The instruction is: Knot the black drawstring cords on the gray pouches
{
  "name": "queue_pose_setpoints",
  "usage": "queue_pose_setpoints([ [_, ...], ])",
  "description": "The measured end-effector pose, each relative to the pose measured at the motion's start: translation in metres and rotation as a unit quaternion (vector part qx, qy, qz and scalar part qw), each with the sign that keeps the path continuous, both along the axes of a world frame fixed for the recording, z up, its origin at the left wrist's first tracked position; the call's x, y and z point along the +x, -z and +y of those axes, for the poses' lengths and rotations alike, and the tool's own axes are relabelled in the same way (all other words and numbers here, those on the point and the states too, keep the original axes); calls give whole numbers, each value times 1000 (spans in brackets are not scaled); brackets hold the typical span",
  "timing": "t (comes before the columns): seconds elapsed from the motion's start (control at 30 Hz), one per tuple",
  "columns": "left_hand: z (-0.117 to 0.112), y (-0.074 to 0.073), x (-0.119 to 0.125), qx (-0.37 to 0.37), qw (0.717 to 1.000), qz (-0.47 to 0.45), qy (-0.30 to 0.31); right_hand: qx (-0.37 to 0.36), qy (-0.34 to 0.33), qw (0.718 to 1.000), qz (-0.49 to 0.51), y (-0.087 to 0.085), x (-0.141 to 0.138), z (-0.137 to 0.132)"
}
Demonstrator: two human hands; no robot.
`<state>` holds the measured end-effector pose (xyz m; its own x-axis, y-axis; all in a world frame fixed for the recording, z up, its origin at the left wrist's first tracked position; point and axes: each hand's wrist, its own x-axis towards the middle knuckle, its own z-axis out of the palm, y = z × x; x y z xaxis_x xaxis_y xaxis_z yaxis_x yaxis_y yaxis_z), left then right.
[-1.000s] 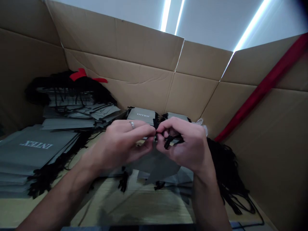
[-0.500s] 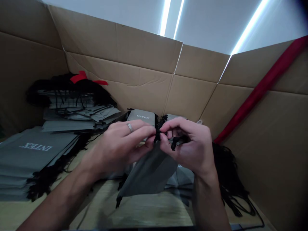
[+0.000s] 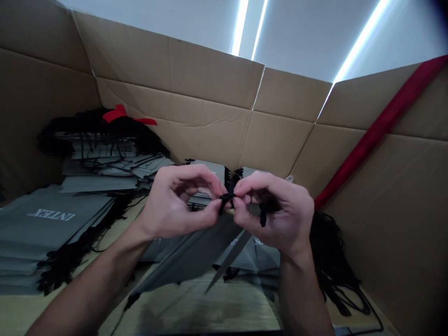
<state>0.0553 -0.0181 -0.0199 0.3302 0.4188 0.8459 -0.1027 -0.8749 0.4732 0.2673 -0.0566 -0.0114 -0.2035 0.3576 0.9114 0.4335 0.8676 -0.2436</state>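
Observation:
My left hand (image 3: 178, 203) and my right hand (image 3: 280, 212) meet at the middle of the view, fingertips pinched together on a black cord (image 3: 227, 198). A grey fabric bag (image 3: 196, 254) hangs from that cord below my hands, tilted down to the left. More black cord ends stick out under the fingers of my right hand.
Tall cardboard walls (image 3: 210, 121) enclose the worktop. Stacks of grey INTEX bags (image 3: 49, 224) lie at the left, a further pile with black cords and a red ribbon (image 3: 121, 114) behind. A heap of black cords (image 3: 332, 261) lies at the right. A red strip (image 3: 378, 130) crosses the right wall.
The grey bag has come up off the pile and now hangs lower-left from the cord. My left fingers curled in more; both hands stayed pinched at the same spot.

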Motion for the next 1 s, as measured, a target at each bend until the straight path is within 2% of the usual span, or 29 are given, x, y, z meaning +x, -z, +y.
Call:
queue_pose_setpoints([
  [0.07,-1,2,1,101,989,27,-104,10,32,999,-17,1,0,1],
  [0.13,-4,4,1,206,956,54,-204,20,47,998,-33,1,0,2],
  [0.17,-5,5,1,236,942,58,-231,24,50,998,-40,1,1,2],
  [0.23,-7,5,1,233,945,48,-226,31,50,997,-46,1,1,1],
  [0.37,-5,2,4,51,995,-3,-87,39,33,998,-30,0,0,1],
  [0.43,-4,0,6,-23,999,-33,-36,40,27,999,-18,0,-1,1],
  [0.5,-4,0,7,-43,997,-52,-27,36,32,999,-5,0,-2,1],
  [0.57,-5,1,7,-12,997,-48,-63,33,45,998,3,0,-3,1],
  [0.63,-6,2,5,60,989,-20,-137,35,57,998,5,0,-3,1],
  [0.73,-9,4,4,199,946,32,-254,32,53,998,-4,2,-2,3],
  [0.8,-11,4,6,267,914,54,-300,27,47,998,-15,2,-2,4],
  [0.87,-12,5,8,300,899,63,-313,23,50,998,-23,3,-2,5],
  [0.9,-12,6,8,299,900,64,-310,19,51,998,-23,3,-2,6],
  [1.0,-11,7,9,220,939,36,-263,-6,41,999,-2,3,-4,3],
])
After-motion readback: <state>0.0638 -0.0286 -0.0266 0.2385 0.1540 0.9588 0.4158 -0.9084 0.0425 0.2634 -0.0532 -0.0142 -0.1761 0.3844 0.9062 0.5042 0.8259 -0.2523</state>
